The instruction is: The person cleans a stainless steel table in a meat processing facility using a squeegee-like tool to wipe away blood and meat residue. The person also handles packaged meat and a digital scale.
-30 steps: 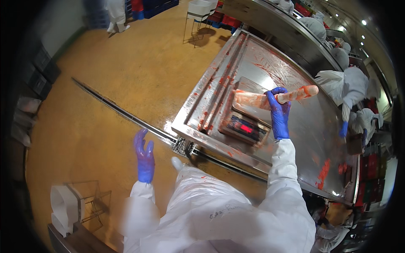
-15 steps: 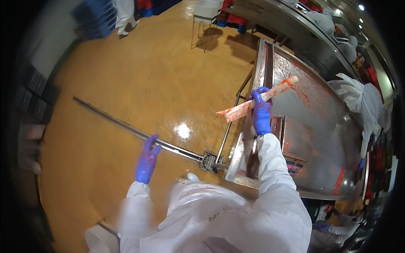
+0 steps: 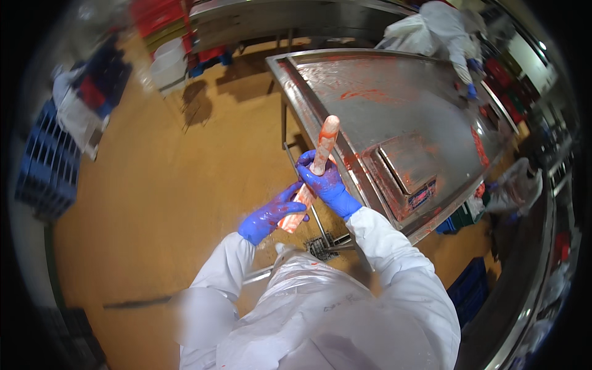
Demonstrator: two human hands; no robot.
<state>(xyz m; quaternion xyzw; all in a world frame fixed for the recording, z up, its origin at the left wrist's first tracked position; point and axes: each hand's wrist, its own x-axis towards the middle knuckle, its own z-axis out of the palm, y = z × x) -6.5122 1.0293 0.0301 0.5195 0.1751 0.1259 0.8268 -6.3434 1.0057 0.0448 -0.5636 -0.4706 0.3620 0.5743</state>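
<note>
My right hand, in a blue glove, grips the middle of a long pale bar-shaped piece smeared with red. Its far end is rounded, and the near end looks squared off. Whether it is a tool or a bone I cannot tell. My left hand, gloved in blue too, closes round the near end, thumb and fingers on either side. Both hands are just left of a steel table's raised rim, with the piece tilted up to the right.
A red-stained steel platform with a small display panel sits on the table. Co-workers in white stand at the far table edge, at right and far left. Blue crates, a white tub and a floor drain are around.
My left hand has come up from the left and taken the near end of the piece. My right hand has turned the piece more upright. The view has swung toward the table.
</note>
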